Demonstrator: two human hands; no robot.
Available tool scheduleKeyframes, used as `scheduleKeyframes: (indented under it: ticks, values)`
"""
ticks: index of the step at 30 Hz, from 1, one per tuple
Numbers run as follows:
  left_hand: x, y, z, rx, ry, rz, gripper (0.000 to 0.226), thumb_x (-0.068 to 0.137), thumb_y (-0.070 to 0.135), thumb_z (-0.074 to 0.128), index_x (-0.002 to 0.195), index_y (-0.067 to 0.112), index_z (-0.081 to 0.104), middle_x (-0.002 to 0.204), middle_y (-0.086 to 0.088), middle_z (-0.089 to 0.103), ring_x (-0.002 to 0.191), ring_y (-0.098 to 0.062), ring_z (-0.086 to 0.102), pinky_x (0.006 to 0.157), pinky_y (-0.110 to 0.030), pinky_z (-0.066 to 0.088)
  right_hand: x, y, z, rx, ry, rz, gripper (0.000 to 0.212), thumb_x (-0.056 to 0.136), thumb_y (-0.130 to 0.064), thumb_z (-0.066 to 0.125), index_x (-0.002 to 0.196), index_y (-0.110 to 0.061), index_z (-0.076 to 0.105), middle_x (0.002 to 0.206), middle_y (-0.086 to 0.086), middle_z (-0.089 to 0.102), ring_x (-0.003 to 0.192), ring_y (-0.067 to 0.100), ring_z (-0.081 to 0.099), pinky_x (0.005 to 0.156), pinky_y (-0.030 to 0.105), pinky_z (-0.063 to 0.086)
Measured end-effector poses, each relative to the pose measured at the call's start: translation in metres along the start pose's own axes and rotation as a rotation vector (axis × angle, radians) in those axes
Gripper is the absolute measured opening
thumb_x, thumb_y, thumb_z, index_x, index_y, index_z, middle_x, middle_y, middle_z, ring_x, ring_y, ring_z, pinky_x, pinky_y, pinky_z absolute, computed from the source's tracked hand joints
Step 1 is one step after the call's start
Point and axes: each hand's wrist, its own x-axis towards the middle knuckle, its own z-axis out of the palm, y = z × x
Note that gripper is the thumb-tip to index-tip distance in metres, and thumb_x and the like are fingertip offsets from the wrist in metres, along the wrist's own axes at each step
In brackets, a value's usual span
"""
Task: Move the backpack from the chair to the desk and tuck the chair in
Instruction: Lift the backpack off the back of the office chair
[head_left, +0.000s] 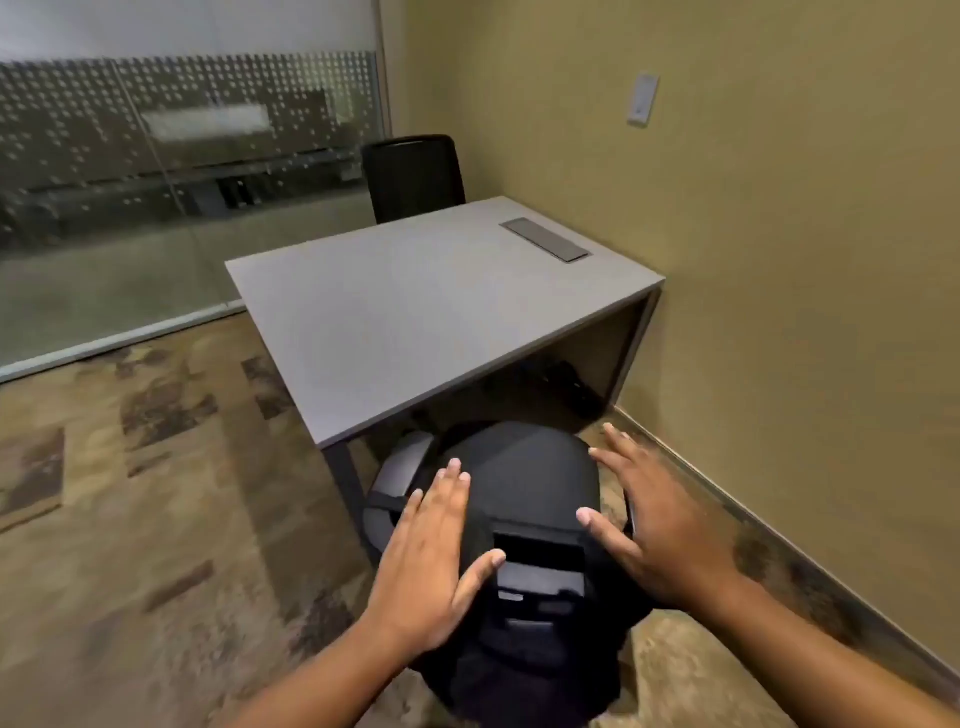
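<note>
Open hands (431, 561) (660, 525) flank backpack (524, 483) — desk (415, 312) bare.

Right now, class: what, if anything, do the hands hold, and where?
Nothing yet. Left hand and right hand, fingers spread, flank the backpack.

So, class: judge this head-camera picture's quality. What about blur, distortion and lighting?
Head view: wide-angle bending bows the desk edges and wall; the glass partition looks smeared and hazy; soft even light; the black backpack loses detail between both hands.
</note>
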Motion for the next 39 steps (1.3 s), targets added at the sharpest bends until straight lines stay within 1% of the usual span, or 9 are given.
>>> scheduleKeyframes:
  ticks: [3, 5, 7, 10, 16, 23, 27, 33, 39]
  values:
    - [-0.008, -0.001, 0.014, 0.104, -0.072, -0.01, 0.086, 0.092, 0.075, 0.01, 0.159, 0.021, 0.003, 0.166, 0.006, -0.01, 0.152, -0.006, -0.013, 0.124, -0.034, -0.004, -0.017, 0.007, 0.027, -0.044, -0.16, 0.079, 0.072, 0.09, -0.068, 0.045, 0.151, -0.035, 0.028, 0.163, -0.019, 0.003, 0.151, 0.003, 0.006, 0.12, 0.029, 0.016]
    - [-0.01, 0.002, 0.019, 0.13, -0.058, -0.015, 0.082, 0.095, 0.072, 0.015, 0.157, 0.019, 0.022, 0.167, 0.003, 0.01, 0.154, -0.012, 0.005, 0.122, -0.036, 0.005, -0.028, 0.012, 0.044, -0.06, -0.247, 0.117, 0.073, 0.089, -0.073, 0.036, 0.151, -0.037, 0.027, 0.164, -0.018, 0.004, 0.151, 0.005, 0.009, 0.12, 0.029, 0.018]
    - [-0.01, 0.008, 0.018, 0.136, -0.06, -0.036, 0.076, 0.096, 0.069, 0.021, 0.15, 0.019, 0.041, 0.161, 0.001, 0.032, 0.15, -0.016, 0.025, 0.118, -0.037, 0.015, -0.031, 0.014, 0.051, -0.112, -0.239, 0.113, 0.071, 0.088, -0.076, 0.026, 0.147, -0.038, 0.036, 0.162, -0.016, 0.023, 0.147, 0.006, 0.025, 0.116, 0.028, 0.024]
    - [-0.009, 0.009, 0.019, 0.14, -0.061, -0.063, 0.069, 0.097, 0.067, 0.025, 0.144, 0.023, 0.05, 0.153, 0.005, 0.047, 0.148, -0.016, 0.031, 0.119, -0.037, 0.023, -0.031, 0.014, 0.055, -0.162, -0.214, 0.103, 0.065, 0.088, -0.071, 0.027, 0.138, -0.036, 0.051, 0.145, -0.015, 0.052, 0.134, 0.007, 0.045, 0.11, 0.028, 0.033]
    - [-0.009, 0.017, 0.024, 0.112, 0.014, -0.13, 0.06, 0.096, 0.06, 0.037, 0.138, 0.021, 0.056, 0.147, 0.004, 0.054, 0.145, -0.019, 0.037, 0.117, -0.041, 0.029, -0.033, 0.014, 0.058, -0.187, -0.168, 0.107, 0.055, 0.091, -0.062, 0.036, 0.132, -0.033, 0.058, 0.137, -0.012, 0.06, 0.127, 0.01, 0.053, 0.107, 0.033, 0.04]
    - [-0.01, 0.017, 0.025, 0.107, 0.03, -0.126, 0.063, 0.095, 0.061, 0.032, 0.139, 0.022, 0.055, 0.148, 0.005, 0.053, 0.146, -0.018, 0.035, 0.118, -0.042, 0.027, -0.034, 0.016, 0.059, -0.191, -0.152, 0.105, 0.054, 0.091, -0.061, 0.037, 0.13, -0.032, 0.059, 0.135, -0.009, 0.062, 0.127, 0.012, 0.055, 0.106, 0.035, 0.042]
    - [-0.008, 0.017, 0.025, 0.066, 0.039, -0.154, 0.057, 0.094, 0.055, 0.039, 0.136, 0.022, 0.058, 0.145, 0.005, 0.055, 0.145, -0.018, 0.036, 0.118, -0.041, 0.027, -0.033, 0.017, 0.061, -0.193, -0.146, 0.105, 0.053, 0.091, -0.061, 0.037, 0.129, -0.032, 0.06, 0.134, -0.009, 0.063, 0.126, 0.012, 0.056, 0.106, 0.036, 0.044]
    - [0.013, 0.025, 0.015, -0.03, 0.071, -0.337, 0.044, 0.077, 0.051, 0.055, 0.108, 0.021, 0.064, 0.112, 0.008, 0.064, 0.111, -0.017, 0.057, 0.096, -0.036, 0.043, -0.033, 0.017, 0.06, -0.204, -0.154, 0.103, 0.055, 0.091, -0.062, 0.034, 0.131, -0.033, 0.058, 0.137, -0.011, 0.061, 0.128, 0.01, 0.054, 0.107, 0.034, 0.042]
    - [0.033, 0.03, -0.003, 0.22, -0.065, -0.523, 0.071, 0.069, 0.071, 0.055, 0.114, 0.016, 0.053, 0.116, -0.005, 0.057, 0.113, -0.029, 0.052, 0.093, -0.043, 0.04, -0.034, 0.016, 0.058, -0.192, -0.151, 0.101, 0.058, 0.09, -0.064, 0.031, 0.132, -0.034, 0.058, 0.138, -0.012, 0.06, 0.129, 0.009, 0.053, 0.106, 0.035, 0.043]
